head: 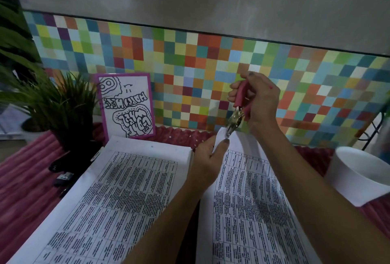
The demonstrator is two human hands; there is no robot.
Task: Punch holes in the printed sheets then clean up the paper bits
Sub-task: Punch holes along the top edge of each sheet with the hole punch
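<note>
Pink-matted tabletop (25, 179), tiled wall behind. Punching step: left hand (207, 155) pinches the lifted corner of the right sheet (249, 190), right hand (261, 99) grips the punch (236, 116), jaws over that corner. Next: squeeze hard, keep the sheet taut.

The right hand (261, 99) grips the punch (235, 118) on a sheet (249, 200) the left hand (207, 156) pinches.

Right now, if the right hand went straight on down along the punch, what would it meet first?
The lifted corner of the right sheet, at the punch tip; next, likely the left hand pinching it.
</note>
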